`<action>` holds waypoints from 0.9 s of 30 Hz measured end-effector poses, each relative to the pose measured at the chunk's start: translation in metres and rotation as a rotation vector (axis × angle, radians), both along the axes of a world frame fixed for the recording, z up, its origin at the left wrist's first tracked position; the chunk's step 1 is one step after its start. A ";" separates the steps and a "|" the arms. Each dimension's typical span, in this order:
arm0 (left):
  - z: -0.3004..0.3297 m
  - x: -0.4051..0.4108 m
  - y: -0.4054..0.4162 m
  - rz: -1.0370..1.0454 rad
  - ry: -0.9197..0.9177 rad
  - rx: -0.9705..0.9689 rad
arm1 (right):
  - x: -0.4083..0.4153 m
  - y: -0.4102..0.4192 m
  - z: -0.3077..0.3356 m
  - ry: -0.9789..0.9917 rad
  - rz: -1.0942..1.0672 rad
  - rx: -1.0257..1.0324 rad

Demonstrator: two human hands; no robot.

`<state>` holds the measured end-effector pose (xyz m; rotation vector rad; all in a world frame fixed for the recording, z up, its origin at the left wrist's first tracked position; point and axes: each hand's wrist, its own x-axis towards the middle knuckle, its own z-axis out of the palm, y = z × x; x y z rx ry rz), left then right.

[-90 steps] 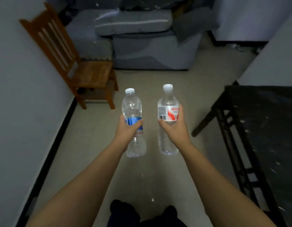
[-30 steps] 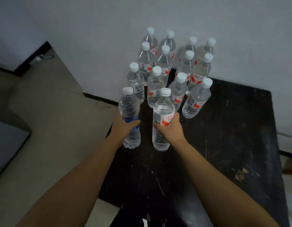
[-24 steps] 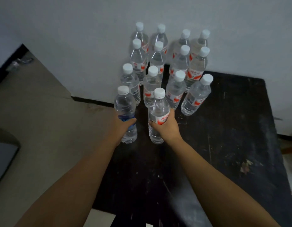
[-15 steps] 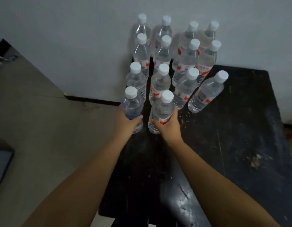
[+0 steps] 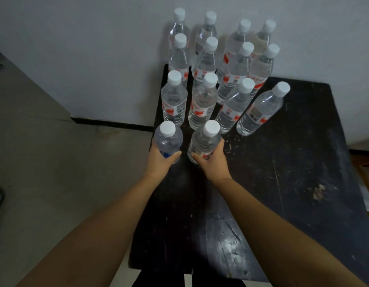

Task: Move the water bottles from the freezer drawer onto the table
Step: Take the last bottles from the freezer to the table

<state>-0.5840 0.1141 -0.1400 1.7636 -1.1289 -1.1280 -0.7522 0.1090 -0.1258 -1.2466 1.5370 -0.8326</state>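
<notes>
Currently
Left hand (image 5: 161, 160): clamped on blue-label bottle (image 5: 168, 141)
Right hand (image 5: 211, 160): clamped on red-label bottle (image 5: 204, 141)
Handling: likely heavy, smooth; hold mid-body

Three seconds ago both hands held their bottles up over open floor, well away from the black table (image 5: 293, 183). Now the left hand (image 5: 161, 160) has brought the blue-label bottle (image 5: 168, 139) to the table's left edge, and the right hand (image 5: 210, 160) has lowered the red-label bottle (image 5: 204, 141) just in front of the standing bottles (image 5: 216, 79).
</notes>
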 end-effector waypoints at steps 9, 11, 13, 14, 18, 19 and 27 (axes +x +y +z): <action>0.004 0.003 0.012 -0.086 -0.096 0.213 | -0.020 0.016 0.008 0.280 0.189 0.281; 0.005 0.003 0.020 -0.126 -0.224 0.367 | -0.020 0.018 0.011 0.428 0.339 0.406; 0.011 0.004 0.027 -0.221 -0.312 0.467 | -0.017 0.018 0.019 0.612 0.559 0.474; 0.014 0.005 0.030 -0.284 -0.347 0.487 | -0.015 0.018 0.023 0.689 0.662 0.478; 0.025 0.001 0.048 -0.369 -0.484 0.454 | -0.004 0.022 0.033 0.915 0.906 0.376; 0.027 0.000 0.054 -0.358 -0.514 0.440 | -0.003 0.023 0.034 0.950 0.938 0.342; 0.030 -0.026 0.143 -0.170 -0.593 0.437 | -0.008 0.061 0.037 1.069 1.187 0.079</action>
